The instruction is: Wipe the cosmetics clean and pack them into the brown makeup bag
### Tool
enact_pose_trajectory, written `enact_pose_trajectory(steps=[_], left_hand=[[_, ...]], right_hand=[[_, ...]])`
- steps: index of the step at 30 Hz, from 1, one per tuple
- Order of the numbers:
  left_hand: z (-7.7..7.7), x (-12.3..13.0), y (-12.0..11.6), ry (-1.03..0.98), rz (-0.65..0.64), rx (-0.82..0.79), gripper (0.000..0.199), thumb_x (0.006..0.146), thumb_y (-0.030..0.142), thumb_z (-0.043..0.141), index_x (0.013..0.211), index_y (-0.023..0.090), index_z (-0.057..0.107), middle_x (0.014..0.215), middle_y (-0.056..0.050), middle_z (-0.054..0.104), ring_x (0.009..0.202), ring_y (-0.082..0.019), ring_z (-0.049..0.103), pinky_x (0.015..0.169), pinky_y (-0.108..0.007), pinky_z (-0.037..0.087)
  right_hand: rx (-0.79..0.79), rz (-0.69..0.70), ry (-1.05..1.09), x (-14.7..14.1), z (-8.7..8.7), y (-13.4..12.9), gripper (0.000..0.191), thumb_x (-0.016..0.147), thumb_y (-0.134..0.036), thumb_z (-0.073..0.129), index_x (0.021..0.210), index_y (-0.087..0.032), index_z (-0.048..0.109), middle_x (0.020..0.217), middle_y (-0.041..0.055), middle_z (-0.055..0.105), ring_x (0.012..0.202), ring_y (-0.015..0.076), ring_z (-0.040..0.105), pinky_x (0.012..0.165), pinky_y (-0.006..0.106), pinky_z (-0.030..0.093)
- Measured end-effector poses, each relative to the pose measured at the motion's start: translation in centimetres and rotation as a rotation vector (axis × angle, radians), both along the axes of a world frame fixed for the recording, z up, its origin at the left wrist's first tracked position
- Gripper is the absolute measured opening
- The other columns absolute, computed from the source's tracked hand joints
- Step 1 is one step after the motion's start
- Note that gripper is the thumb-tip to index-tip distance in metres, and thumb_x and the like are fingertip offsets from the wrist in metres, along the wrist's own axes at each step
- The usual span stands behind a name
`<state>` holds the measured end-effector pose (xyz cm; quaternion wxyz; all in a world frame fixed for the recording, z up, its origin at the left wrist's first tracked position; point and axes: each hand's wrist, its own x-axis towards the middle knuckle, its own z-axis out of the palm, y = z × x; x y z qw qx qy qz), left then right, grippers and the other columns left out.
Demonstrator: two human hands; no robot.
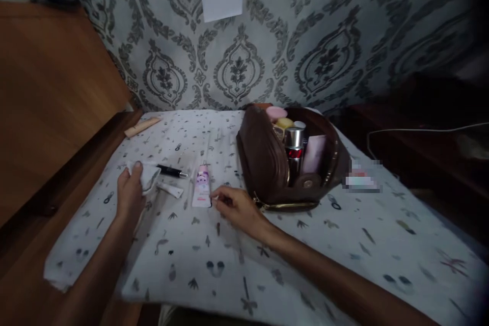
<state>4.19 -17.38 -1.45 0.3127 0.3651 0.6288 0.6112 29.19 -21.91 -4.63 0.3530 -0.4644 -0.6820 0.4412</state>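
Note:
My left hand (130, 188) is closed around a white, crumpled piece (148, 175) that looks like a tissue or thin pouch, thumb on top. Just beyond it lies a black pen-like stick (171, 170) with a silver tip. A small white tube (170, 190) rests below that stick. Toward the middle, a pink and white cream tube (201, 186) with a purple cartoon print lies flat, cap pointing away. My right hand (237, 209) has its fingers loosely bent and apart at the tube's lower right edge; whether they touch it is unclear.
An unzipped brown toiletry bag (263, 163) holds a silver-capped bottle (295, 145), a pale tube (314, 153) and other items. A tan stick-like object (142, 127) lies at the far left. Wooden furniture (57, 61) borders the left, a patterned wall (237, 66) the back. A cable (420, 130) runs right.

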Motion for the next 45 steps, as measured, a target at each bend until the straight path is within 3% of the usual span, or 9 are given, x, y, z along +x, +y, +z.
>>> enact_pose_trajectory(steps=[4,11,17,24,31,36,39,42,45], left_hand=[[-0.4,-2.0,1.2,0.177,-0.05,0.127,0.042,0.073,0.062,0.061,0.081,0.024,0.045,0.07,0.005,0.046,0.061,-0.012,0.046,0.058,-0.025,0.042],[-0.1,-4.1,2.4,0.661,-0.235,0.214,0.029,0.088,0.041,0.055,0.069,0.023,0.041,0.063,0.006,0.036,0.059,-0.014,0.035,0.059,-0.028,0.029],[-1.4,-4.1,4.7,0.938,-0.348,0.21,0.025,0.092,0.034,0.049,0.071,0.023,0.041,0.062,0.004,0.04,0.06,-0.016,0.039,0.06,-0.03,0.03],[-3.6,-3.0,3.8,1.136,-0.481,0.281,0.023,0.1,0.031,0.04,0.095,0.021,0.06,0.089,-0.006,0.062,0.091,-0.023,0.056,0.079,-0.034,0.045],[-4.5,-2.2,3.4,1.309,-0.624,0.381,0.026,0.098,0.021,0.041,0.113,0.019,0.062,0.11,-0.009,0.07,0.109,-0.025,0.058,0.094,-0.04,0.045],[-3.7,-2.2,3.0,1.334,-0.677,0.526,0.024,0.102,0.03,0.042,0.117,0.02,0.058,0.111,-0.008,0.072,0.104,-0.023,0.064,0.1,-0.043,0.041],[-3.2,-2.4,2.5,1.349,-0.697,0.629,0.026,0.1,0.033,0.047,0.12,0.021,0.058,0.112,-0.009,0.072,0.102,-0.025,0.065,0.103,-0.046,0.039],[-3.0,-2.2,1.9,1.439,-0.668,0.738,0.027,0.096,0.023,0.046,0.12,0.02,0.059,0.1,-0.009,0.071,0.095,-0.026,0.066,0.097,-0.044,0.044],[-3.0,-1.6,1.2,1.517,-0.593,0.82,0.021,0.092,0.016,0.045,0.106,0.02,0.06,0.085,-0.007,0.068,0.08,-0.026,0.064,0.08,-0.038,0.048]], right_hand=[[0.055,-0.103,-0.085,-1.5,-0.4,1.7,0.021,0.086,-0.018,0.057,0.104,-0.015,0.068,0.078,0.0001,0.062,0.069,0.0128,0.058,0.065,0.024,0.044],[0.156,-0.201,-0.324,-3.5,-0.3,2.1,0.032,0.091,-0.022,0.056,0.122,-0.015,0.06,0.106,0.008,0.058,0.082,0.017,0.059,0.08,0.032,0.047],[0.361,-0.089,-0.65,-6.6,0.9,3.1,0.027,0.096,-0.019,0.05,0.117,-0.013,0.066,0.116,0.0124,0.061,0.113,0.0253,0.051,0.097,0.035,0.041],[0.408,-0.023,-0.784,-10.8,0.4,6.2,0.022,0.092,-0.01,0.051,0.102,-0.009,0.071,0.107,0.0197,0.067,0.109,0.0309,0.053,0.095,0.043,0.037],[0.391,-0.044,-0.697,-10.9,-0.1,6.8,0.029,0.092,-0.003,0.043,0.109,-0.007,0.066,0.109,0.0201,0.067,0.107,0.0284,0.055,0.096,0.04,0.037],[0.341,-0.088,-0.554,-9.6,1.2,5.4,0.022,0.094,-0.012,0.05,0.11,-0.012,0.065,0.109,0.0118,0.069,0.103,0.0208,0.06,0.093,0.031,0.04],[0.302,-0.117,-0.467,-8.3,2.3,4.6,0.019,0.098,-0.019,0.05,0.102,-0.015,0.068,0.096,0.0066,0.072,0.092,0.0164,0.063,0.084,0.026,0.042],[0.282,-0.122,-0.388,-7.1,3.5,3.4,0.019,0.097,-0.023,0.053,0.09,-0.016,0.069,0.081,0.0027,0.07,0.078,0.0142,0.062,0.073,0.023,0.042],[0.277,-0.117,-0.314,-6.5,4.1,1.9,0.019,0.096,-0.025,0.055,0.086,-0.016,0.069,0.074,0.0007,0.067,0.071,0.013,0.059,0.067,0.023,0.04]])
